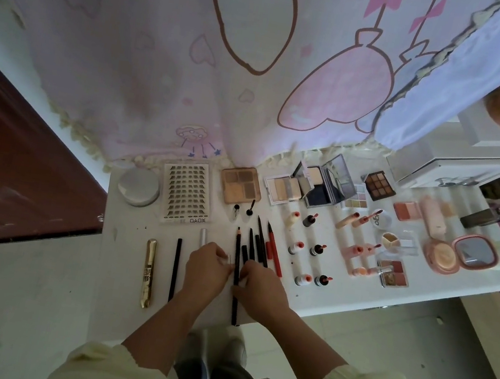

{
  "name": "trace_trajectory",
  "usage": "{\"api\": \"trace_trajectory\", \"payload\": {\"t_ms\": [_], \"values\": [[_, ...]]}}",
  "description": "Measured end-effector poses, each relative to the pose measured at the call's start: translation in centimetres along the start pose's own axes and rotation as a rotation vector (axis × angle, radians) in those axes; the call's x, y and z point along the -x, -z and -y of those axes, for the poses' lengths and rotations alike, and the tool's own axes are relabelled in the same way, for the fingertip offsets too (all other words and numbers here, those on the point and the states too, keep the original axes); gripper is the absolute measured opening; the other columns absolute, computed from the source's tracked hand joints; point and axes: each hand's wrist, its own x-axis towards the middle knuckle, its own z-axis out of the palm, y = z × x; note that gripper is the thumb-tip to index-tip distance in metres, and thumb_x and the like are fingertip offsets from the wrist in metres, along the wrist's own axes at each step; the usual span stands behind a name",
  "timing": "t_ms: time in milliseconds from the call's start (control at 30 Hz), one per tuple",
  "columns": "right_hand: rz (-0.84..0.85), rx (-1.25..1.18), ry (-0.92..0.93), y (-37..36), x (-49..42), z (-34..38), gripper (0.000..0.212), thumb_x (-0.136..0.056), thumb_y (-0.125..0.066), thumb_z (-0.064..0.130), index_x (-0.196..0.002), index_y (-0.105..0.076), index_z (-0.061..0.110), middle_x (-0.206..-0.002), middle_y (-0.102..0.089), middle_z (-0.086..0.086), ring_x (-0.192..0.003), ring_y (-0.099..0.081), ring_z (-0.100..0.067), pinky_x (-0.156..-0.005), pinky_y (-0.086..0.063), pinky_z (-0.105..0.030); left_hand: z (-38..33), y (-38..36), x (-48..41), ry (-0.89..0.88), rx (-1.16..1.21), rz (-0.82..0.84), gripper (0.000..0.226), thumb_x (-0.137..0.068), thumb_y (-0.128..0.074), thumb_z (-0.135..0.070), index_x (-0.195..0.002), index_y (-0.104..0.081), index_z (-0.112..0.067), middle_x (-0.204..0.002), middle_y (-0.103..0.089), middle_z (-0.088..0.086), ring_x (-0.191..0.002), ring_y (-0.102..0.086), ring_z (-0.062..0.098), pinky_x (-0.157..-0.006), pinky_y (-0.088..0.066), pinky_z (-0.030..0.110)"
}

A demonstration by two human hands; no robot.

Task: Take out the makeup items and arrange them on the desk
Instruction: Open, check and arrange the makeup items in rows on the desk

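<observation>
Makeup items lie in rows on a white desk. My left hand pinches a small clear and silver item near the desk's front. My right hand curls its fingers round a long black pencil that lies pointing away from me. Beside it lie more black pens and a red pencil. Left of my hands are a thin black stick and a gold mascara tube. Further back sit a lash card, a round white jar and a brown eyeshadow palette.
Small lip bottles, open compacts, blush palettes and a pink mirror compact fill the desk's right half. A pink cartoon curtain hangs behind. A dark red door stands left. A white box sits at the back right.
</observation>
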Motion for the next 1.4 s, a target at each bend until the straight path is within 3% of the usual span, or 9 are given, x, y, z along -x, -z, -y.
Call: {"api": "trace_trajectory", "payload": {"t_ms": [333,467,600,900,1100,1267,1333,1400], "values": [[-0.028,-0.047,0.014,0.1,-0.2,0.1,0.026,-0.091,-0.062,0.022,-0.115,-0.053,0.019,-0.107,-0.06,-0.003,-0.092,-0.058,-0.016,-0.082,-0.05,-0.025,0.5,0.1,0.1,-0.016,-0.004,-0.015,0.015,-0.087,-0.066,-0.012,-0.099,-0.074,-0.006,-0.095,-0.073,0.008,-0.09,-0.067,0.017,-0.089,-0.045,0.022],[-0.019,-0.051,0.037,0.2,-0.3,0.1,0.027,-0.091,-0.062,0.022,-0.116,-0.053,0.019,-0.107,-0.06,-0.003,-0.092,-0.058,-0.016,-0.081,-0.05,-0.025,0.7,0.2,0.1,-0.015,-0.004,-0.011,0.015,-0.087,-0.067,-0.012,-0.098,-0.075,-0.005,-0.094,-0.074,0.008,-0.089,-0.067,0.018,-0.093,-0.048,0.024],[-0.006,-0.053,0.042,0.2,-0.4,0.2,0.029,-0.09,-0.063,0.025,-0.116,-0.053,0.019,-0.107,-0.06,-0.002,-0.093,-0.058,-0.015,-0.082,-0.051,-0.026,0.7,0.4,0.4,-0.015,-0.004,-0.013,0.016,-0.088,-0.067,-0.013,-0.099,-0.074,-0.005,-0.093,-0.074,0.009,-0.088,-0.067,0.018,-0.086,-0.044,0.02],[-0.054,-0.06,0.06,0.3,0.1,0.1,0.027,-0.092,-0.061,0.028,-0.116,-0.054,0.018,-0.096,-0.056,0.003,-0.083,-0.055,-0.012,-0.071,-0.041,-0.018,0.2,2.2,1.5,-0.045,0.046,-0.049,0.013,-0.087,-0.067,-0.018,-0.092,-0.074,-0.008,-0.081,-0.073,0.006,-0.074,-0.068,0.015,-0.079,-0.054,0.029],[-0.1,-0.062,0.118,1.2,0.0,0.6,0.028,-0.09,-0.062,0.025,-0.115,-0.056,0.015,-0.088,-0.056,0.004,-0.075,-0.053,-0.011,-0.06,-0.038,-0.017,1.6,5.2,1.2,-0.011,0.178,-0.186,0.003,-0.083,-0.068,-0.016,-0.084,-0.071,-0.016,-0.081,-0.072,0.001,-0.075,-0.068,0.016,-0.08,-0.057,0.039],[-0.093,-0.102,0.139,1.5,-0.4,1.9,0.02,-0.094,-0.059,0.025,-0.109,-0.06,0.013,-0.093,-0.065,-0.002,-0.078,-0.06,-0.015,-0.074,-0.053,-0.029,3.1,6.0,1.4,0.01,0.075,-0.169,0.008,-0.084,-0.067,-0.021,-0.078,-0.065,-0.026,-0.091,-0.07,0.002,-0.077,-0.068,0.018,-0.083,-0.055,0.037],[-0.096,-0.11,0.147,1.5,-1.0,2.8,0.021,-0.094,-0.058,0.026,-0.109,-0.063,0.011,-0.101,-0.067,-0.004,-0.083,-0.06,-0.015,-0.078,-0.053,-0.03,3.3,5.4,2.0,-0.012,-0.001,-0.124,0.003,-0.085,-0.067,-0.021,-0.086,-0.069,-0.02,-0.09,-0.071,0.0,-0.081,-0.068,0.018,-0.083,-0.053,0.033],[-0.073,-0.094,0.141,1.3,-1.5,3.7,0.025,-0.094,-0.058,0.029,-0.11,-0.064,0.01,-0.105,-0.066,-0.005,-0.089,-0.061,-0.017,-0.08,-0.052,-0.03,3.5,4.7,2.5,-0.037,-0.084,-0.099,0.012,-0.087,-0.066,-0.023,-0.094,-0.071,-0.015,-0.092,-0.07,-0.001,-0.086,-0.066,0.015,-0.079,-0.049,0.025]]}}
